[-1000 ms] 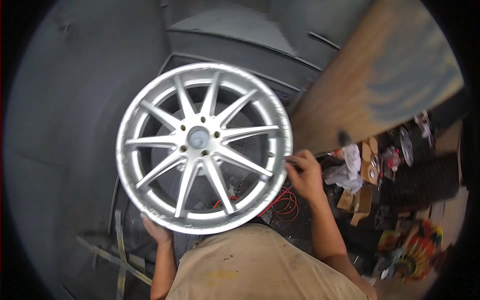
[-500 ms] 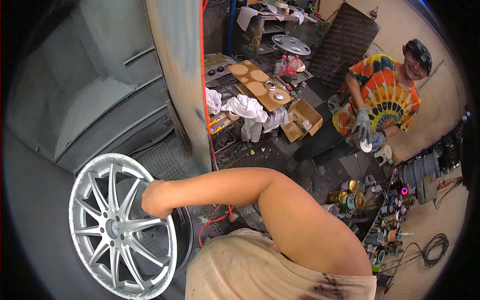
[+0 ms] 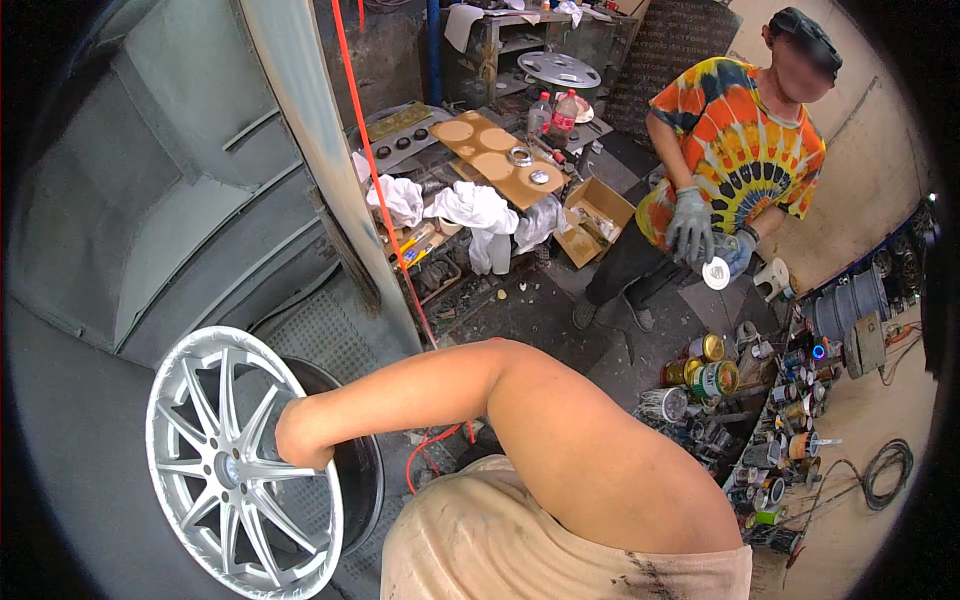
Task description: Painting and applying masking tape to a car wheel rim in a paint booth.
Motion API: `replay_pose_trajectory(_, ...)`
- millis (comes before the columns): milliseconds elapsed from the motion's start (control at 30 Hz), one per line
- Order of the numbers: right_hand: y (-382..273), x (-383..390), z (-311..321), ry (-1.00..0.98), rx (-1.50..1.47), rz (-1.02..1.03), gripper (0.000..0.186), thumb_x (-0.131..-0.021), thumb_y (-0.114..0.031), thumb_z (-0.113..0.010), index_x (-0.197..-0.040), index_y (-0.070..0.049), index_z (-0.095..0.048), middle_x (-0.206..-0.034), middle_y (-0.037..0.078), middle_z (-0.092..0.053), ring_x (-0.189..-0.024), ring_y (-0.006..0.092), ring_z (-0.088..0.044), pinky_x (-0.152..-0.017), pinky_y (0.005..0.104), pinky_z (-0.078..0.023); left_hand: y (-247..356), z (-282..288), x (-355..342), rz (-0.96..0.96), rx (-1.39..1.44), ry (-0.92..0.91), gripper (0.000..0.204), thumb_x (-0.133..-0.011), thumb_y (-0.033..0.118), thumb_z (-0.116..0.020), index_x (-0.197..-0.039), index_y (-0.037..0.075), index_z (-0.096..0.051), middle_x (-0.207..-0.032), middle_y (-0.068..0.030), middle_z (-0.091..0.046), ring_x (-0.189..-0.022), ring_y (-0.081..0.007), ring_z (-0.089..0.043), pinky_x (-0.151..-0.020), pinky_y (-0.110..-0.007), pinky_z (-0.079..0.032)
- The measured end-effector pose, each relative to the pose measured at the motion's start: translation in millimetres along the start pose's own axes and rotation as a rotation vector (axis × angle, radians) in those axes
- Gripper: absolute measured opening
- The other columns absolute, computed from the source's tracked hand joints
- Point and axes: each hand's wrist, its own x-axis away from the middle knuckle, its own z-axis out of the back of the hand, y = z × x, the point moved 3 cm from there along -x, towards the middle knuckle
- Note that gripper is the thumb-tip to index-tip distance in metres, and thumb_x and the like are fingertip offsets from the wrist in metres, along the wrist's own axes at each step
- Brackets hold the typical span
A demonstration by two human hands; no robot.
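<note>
A silver multi-spoke alloy wheel rim [image 3: 232, 470] stands tilted at the lower left, its face toward me and its dark barrel behind. My right hand [image 3: 303, 436] is closed at the rim's upper right edge, its arm reaching across from the lower right. The fingertips are hidden behind the hand and among the spokes. My left hand does not show. At the right, a person in a tie-dye shirt [image 3: 745, 140] and grey gloves holds a small white round piece [image 3: 716, 273].
A grey panelled booth wall [image 3: 200, 130] rises behind the wheel, with an upright post [image 3: 320, 150] beside it. A red hose [image 3: 368, 150] hangs past the post. White rags [image 3: 478, 207], a cardboard sheet [image 3: 485, 160] and an open box [image 3: 592, 222] lie farther back. Paint cans [image 3: 713, 378] crowd the right.
The view has shifted, and the wheel with my right hand now sits slightly lower in it. The person's head has tipped down toward the gloved hands.
</note>
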Motion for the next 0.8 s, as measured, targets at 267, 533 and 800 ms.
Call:
replay_pose_trajectory(267, -23.7, -19.5, 18.3, 0.061, -0.258, -0.017, 0.015, -0.069, -0.006, -0.063, -0.081, -0.001, -0.071, -0.086, 0.019, -0.069, -0.083, 0.0346, -0.067, -0.07, 0.045, -0.052, 23.1, 8.6, -30.1, -0.294, -0.346, 0.117, 0.035, -0.101, 0.034, -0.038, -0.081, 0.008, -0.049, -0.079, -0.0001, -0.045, -0.073, -0.0139, -0.045, -0.067, -0.028, -0.035)
replay_pose_trajectory(533, -55.0, -19.5, 33.1, 0.29, -0.342, 0.112, 0.014, -0.071, 0.0, -0.06, -0.084, 0.001, -0.066, -0.085, 0.019, -0.061, -0.084, 0.0372, -0.061, -0.074, 0.0431, -0.049, 51.4, -18.3, 41.2, -0.621, -0.419, -0.614, 0.022, -0.082, 0.022, -0.058, -0.073, 0.003, -0.058, -0.075, -0.0087, -0.056, -0.067, -0.0176, -0.052, -0.06, -0.03, -0.043)
replay_pose_trajectory(800, -117.2, 23.2, 9.0, 0.109, -0.998, 0.153, 0.012, -0.077, -0.005, -0.069, -0.088, -0.001, -0.068, -0.092, 0.011, -0.067, -0.083, 0.0246, -0.064, -0.075, 0.034, -0.05, 15.5, -30.9, 87.9, -0.232, -0.467, -1.33, 0.019, -0.082, 0.016, -0.07, -0.094, 0.003, -0.067, -0.099, -0.0106, -0.063, -0.09, -0.0275, -0.057, -0.081, -0.037, -0.044)
